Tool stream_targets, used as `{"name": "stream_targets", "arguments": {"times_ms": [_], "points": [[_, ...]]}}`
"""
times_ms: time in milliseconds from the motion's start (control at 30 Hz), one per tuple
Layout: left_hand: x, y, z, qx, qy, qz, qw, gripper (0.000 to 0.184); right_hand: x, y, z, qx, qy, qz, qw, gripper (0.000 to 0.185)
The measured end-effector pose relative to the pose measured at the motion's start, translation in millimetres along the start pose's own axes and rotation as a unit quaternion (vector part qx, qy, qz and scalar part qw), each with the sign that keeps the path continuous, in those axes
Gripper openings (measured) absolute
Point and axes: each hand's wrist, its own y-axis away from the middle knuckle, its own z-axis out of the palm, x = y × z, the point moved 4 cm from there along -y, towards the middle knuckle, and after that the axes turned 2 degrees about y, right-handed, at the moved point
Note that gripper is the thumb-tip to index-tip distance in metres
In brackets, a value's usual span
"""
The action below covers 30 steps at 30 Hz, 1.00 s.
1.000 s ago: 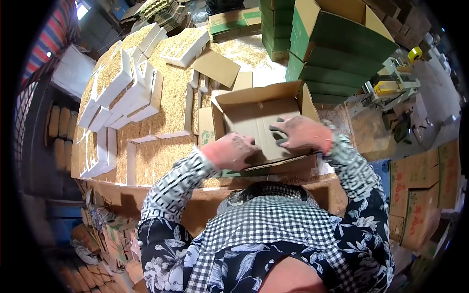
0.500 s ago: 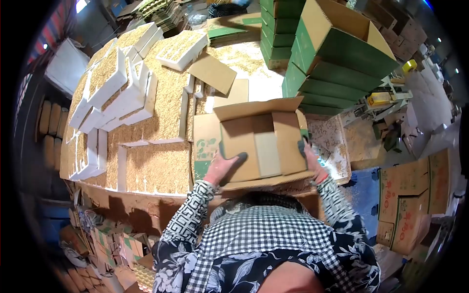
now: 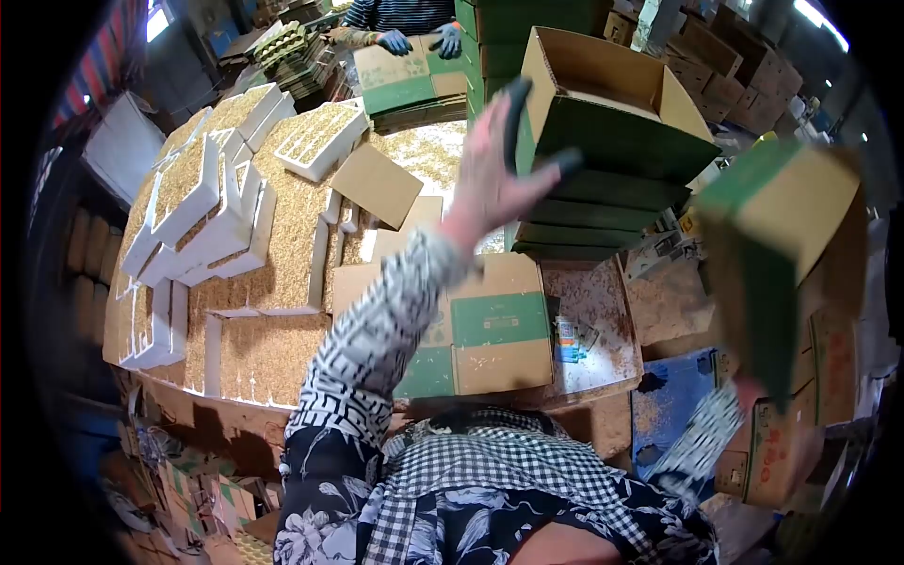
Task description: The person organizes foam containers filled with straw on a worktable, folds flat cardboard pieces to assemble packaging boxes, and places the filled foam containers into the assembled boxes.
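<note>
My left hand [image 3: 494,169], in a glove with dark fingertips, is raised with fingers spread, in front of the stack of green and brown boxes [image 3: 612,132]. It holds nothing. Far to the right, my right hand [image 3: 747,392] is at the lower edge of a blurred green and brown box [image 3: 786,226] held up off the table; its fingers are mostly hidden by the box. A flat green and brown carton [image 3: 499,325] lies on the table in front of my body. Small blue and white items [image 3: 568,339] lie just right of it.
White trays of grain-like material [image 3: 193,193] are piled at the left. A loose cardboard sheet [image 3: 377,184] lies beyond the flat carton. Across the table, a co-worker's gloved hands [image 3: 419,42] touch flattened cartons [image 3: 395,75]. Printed brown boxes [image 3: 767,461] stand at lower right.
The open box has left the table and a box is now lifted at the right with my right hand. My left hand has let go and risen forward. A co-worker's hands have appeared.
</note>
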Motion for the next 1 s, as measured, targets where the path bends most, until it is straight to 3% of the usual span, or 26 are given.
{"name": "stream_targets", "arguments": {"times_ms": [33, 67, 133, 200, 333, 367, 400, 467, 533, 567, 600, 667, 767, 833, 933, 1000], "points": [[-20.8, -21.0, 8.6, -0.031, -0.015, 0.007, 0.999, 0.083, -9.0, -34.8, 2.7, 0.012, 0.005, -0.030, 0.999, 0.050], [-52.4, -24.0, 26.9, -0.100, 0.053, -0.037, 0.993, 0.079, -12.4, -73.7, 8.3, 0.016, 0.004, -0.052, 0.999, 0.050], [-78.7, -6.8, 66.4, -0.184, -0.024, -0.023, 0.982, 0.072, -10.1, -143.3, 27.2, 0.014, -0.008, -0.068, 0.998, 0.049], [-85.0, 1.9, 77.2, -0.138, -0.037, -0.032, 0.989, 0.068, 6.1, -194.1, 50.5, 0.002, -0.034, -0.063, 0.997, 0.049], [-73.5, 1.2, 64.5, -0.117, 0.029, -0.074, 0.990, 0.078, 60.8, -256.7, 98.6, -0.009, -0.080, -0.022, 0.997, 0.049], [-70.9, 3.3, 62.7, -0.089, -0.051, -0.044, 0.994, 0.085, 71.2, -262.2, 109.2, -0.012, -0.090, -0.012, 0.996, 0.048], [-72.7, 10.9, 62.2, -0.123, -0.071, -0.105, 0.984, 0.089, 77.7, -268.3, 116.7, -0.011, -0.098, -0.008, 0.995, 0.048], [-67.3, 15.7, 53.2, -0.116, -0.125, -0.141, 0.975, 0.094, 79.9, -273.7, 118.8, -0.018, -0.108, -0.004, 0.994, 0.048], [-54.5, 26.2, 41.2, 0.071, -0.043, -0.198, 0.977, 0.092, 65.5, -267.8, 108.7, -0.021, -0.108, -0.015, 0.994, 0.048], [-56.7, 27.3, 39.6, 0.081, 0.015, -0.221, 0.972, 0.097, 63.8, -257.5, 103.5, -0.023, -0.120, -0.022, 0.992, 0.048], [-59.1, 23.4, 44.4, 0.082, 0.043, -0.183, 0.979, 0.098, 67.4, -247.3, 98.8, -0.021, -0.140, -0.030, 0.989, 0.048], [-60.3, 31.1, 65.7, 0.074, 0.104, -0.125, 0.984, 0.101, 103.8, -229.2, 91.5, 0.004, -0.172, -0.034, 0.985, 0.048], [-62.7, 43.0, 85.8, -0.079, -0.103, -0.172, 0.976, 0.101, 125.6, -222.5, 87.3, 0.029, -0.208, -0.054, 0.976, 0.049], [-69.9, 44.8, 88.1, -0.113, -0.156, -0.160, 0.968, 0.102, 116.7, -214.4, 90.7, 0.022, -0.202, -0.049, 0.978, 0.049], [-97.2, 53.4, 60.2, -0.131, -0.169, -0.171, 0.962, 0.098, 73.5, -182.8, 109.2, 0.013, -0.055, 0.054, 0.997, 0.049], [-120.5, 94.6, 14.5, -0.121, -0.184, -0.167, 0.961, 0.091, 26.8, -165.4, 104.6, 0.045, 0.230, -0.027, 0.972, 0.045]]}}
